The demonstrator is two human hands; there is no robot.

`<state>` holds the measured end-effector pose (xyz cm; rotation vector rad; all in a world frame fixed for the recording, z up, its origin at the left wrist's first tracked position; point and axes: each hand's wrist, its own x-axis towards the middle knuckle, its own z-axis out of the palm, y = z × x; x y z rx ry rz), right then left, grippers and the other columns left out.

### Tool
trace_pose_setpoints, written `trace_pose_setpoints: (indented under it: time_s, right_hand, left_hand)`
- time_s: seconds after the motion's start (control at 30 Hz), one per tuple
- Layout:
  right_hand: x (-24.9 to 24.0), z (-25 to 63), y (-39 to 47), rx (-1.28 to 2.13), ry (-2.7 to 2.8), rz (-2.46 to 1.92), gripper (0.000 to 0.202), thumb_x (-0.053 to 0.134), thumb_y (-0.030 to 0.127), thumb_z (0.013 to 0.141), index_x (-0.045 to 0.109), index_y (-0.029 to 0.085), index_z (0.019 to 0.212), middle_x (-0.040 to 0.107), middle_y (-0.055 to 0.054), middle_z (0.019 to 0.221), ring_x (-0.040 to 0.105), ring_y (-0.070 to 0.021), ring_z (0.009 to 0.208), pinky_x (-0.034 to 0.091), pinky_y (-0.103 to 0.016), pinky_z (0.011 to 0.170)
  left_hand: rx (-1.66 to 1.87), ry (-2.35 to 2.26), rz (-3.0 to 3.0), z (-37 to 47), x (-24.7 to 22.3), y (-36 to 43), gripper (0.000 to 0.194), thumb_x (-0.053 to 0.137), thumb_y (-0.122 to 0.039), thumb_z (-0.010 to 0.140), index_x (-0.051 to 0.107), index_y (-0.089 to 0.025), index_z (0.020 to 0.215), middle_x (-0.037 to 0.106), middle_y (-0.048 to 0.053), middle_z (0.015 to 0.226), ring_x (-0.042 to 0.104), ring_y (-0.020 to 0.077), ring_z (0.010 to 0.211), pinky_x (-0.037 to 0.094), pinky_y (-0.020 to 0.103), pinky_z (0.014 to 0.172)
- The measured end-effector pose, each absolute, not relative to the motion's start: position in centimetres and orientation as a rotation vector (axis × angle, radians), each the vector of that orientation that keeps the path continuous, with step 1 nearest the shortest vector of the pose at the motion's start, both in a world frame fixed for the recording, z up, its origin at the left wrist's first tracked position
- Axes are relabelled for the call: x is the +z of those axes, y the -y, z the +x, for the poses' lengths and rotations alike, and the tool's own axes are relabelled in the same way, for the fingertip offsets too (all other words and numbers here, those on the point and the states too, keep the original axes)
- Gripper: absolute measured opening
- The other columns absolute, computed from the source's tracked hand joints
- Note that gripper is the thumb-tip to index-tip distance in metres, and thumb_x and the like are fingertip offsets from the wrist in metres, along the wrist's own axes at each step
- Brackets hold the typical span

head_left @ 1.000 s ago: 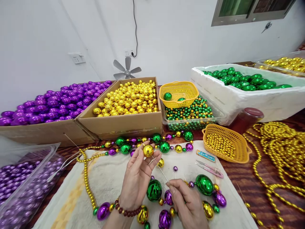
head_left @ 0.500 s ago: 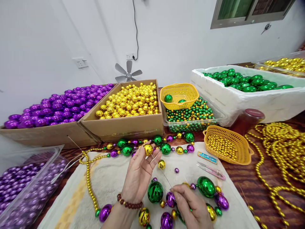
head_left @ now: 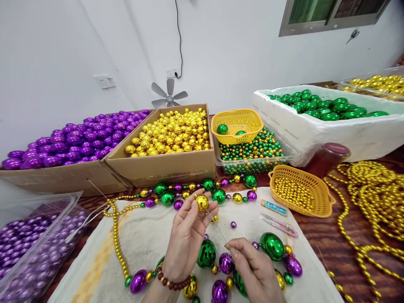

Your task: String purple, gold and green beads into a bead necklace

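My left hand (head_left: 189, 229), a beaded bracelet at its wrist, pinches a shiny gold bead (head_left: 202, 203) between thumb and fingers. A long thin needle (head_left: 218, 227) runs from that bead down to my right hand (head_left: 249, 263), whose thumb and forefinger are closed on its lower end. Under and around both hands lies a strand of large beads, among them a green bead (head_left: 206, 253) and a purple bead (head_left: 220, 291). One small purple bead (head_left: 233, 224) rests alone on the white towel (head_left: 142, 235).
Behind the towel stand a box of purple beads (head_left: 72, 143) and a box of gold beads (head_left: 170, 134). At the right are a yellow basket (head_left: 328, 202), pink-handled snips (head_left: 284, 227) and heaped gold bead chains (head_left: 372, 189). A finished-looking bead strand (head_left: 167, 198) crosses the towel's back edge.
My left hand has shifted slightly right with the gold bead, now partly covering the loose gold bead behind it. The needle's tip is at the gold bead. My right hand has moved little.
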<state>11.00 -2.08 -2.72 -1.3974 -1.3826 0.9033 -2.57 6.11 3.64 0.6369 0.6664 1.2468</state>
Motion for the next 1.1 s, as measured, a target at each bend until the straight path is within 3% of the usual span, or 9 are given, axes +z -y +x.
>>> trace_pose_setpoints:
  time_s: [0.4, 0.67, 0.9, 1.1]
  right_hand:
    - [-3.3, 11.1, 2.5, 0.936, 1.323, -1.354, 0.034, 0.043, 0.043, 0.096, 0.064, 0.02, 0.081, 0.051, 0.002, 0.062, 0.047, -0.0133, 0.055, 0.034, -0.024, 0.053]
    - [-3.2, 11.3, 2.6, 1.268, 1.11, -1.21, 0.037, 0.047, 0.049, 0.095, 0.061, 0.017, 0.082, 0.032, 0.005, 0.058, 0.027, -0.0088, 0.047, 0.015, -0.022, 0.041]
    - [-3.0, 10.9, 2.1, 1.13, 1.214, -1.296, 0.036, 0.044, 0.046, 0.096, 0.062, 0.018, 0.085, 0.038, 0.004, 0.059, 0.033, -0.0109, 0.051, 0.023, -0.022, 0.045]
    - [-3.1, 10.3, 2.4, 1.028, 1.233, -1.35, 0.036, 0.044, 0.047, 0.095, 0.064, 0.019, 0.083, 0.042, 0.003, 0.058, 0.038, -0.0124, 0.052, 0.027, -0.023, 0.047]
  left_hand:
    - [1.299, -0.641, 0.5, -3.3, 3.4, -7.4, 0.034, 0.063, -0.023, 0.088, 0.063, -0.02, 0.122, 0.066, 0.01, 0.121, 0.063, 0.0251, 0.111, 0.047, 0.042, 0.104]
    - [1.211, -0.56, 0.498, -2.7, 2.4, -6.8, 0.032, 0.056, -0.021, 0.092, 0.062, -0.019, 0.124, 0.061, 0.013, 0.13, 0.06, 0.0267, 0.116, 0.049, 0.04, 0.1]
    - [1.212, -0.551, 0.483, -2.4, 2.6, -6.2, 0.029, 0.052, -0.024, 0.095, 0.064, -0.015, 0.12, 0.062, 0.014, 0.128, 0.057, 0.0274, 0.121, 0.041, 0.042, 0.109]
    - [1.25, -0.645, 0.482, -2.4, 2.5, -6.3, 0.029, 0.058, -0.023, 0.091, 0.064, -0.018, 0.119, 0.066, 0.009, 0.116, 0.061, 0.0259, 0.114, 0.045, 0.04, 0.105]
